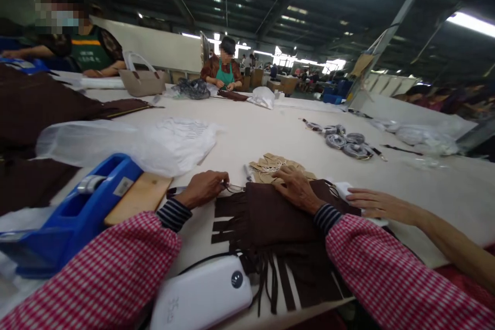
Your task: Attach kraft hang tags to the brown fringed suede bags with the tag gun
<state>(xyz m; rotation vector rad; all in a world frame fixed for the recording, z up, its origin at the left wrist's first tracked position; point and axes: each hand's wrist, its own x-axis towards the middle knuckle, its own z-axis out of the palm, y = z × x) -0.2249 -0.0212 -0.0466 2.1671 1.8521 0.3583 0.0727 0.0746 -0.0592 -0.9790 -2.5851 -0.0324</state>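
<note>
My left hand (pixel 204 189) is closed, thumb and forefinger pinched together beside the fringed left edge of a dark brown fabric piece (pixel 278 216). Something thin and shiny shows at the fingertips, too small to name. My right hand (pixel 297 191) lies with fingers spread on the upper part of the brown piece. Its fingertips reach a pile of tan tags (pixel 270 165) with white strings, just beyond the fabric. Brown strips hang from the piece toward the table's front edge.
A blue tape dispenser (pixel 73 221) and a tan phone-shaped slab (pixel 139 198) stand left. A white power bank (pixel 204 294) lies in front. Another person's hand (pixel 382 206) rests on a white object at right. Beyond are clear plastic bags (pixel 154 144) and coiled grey straps (pixel 348 144).
</note>
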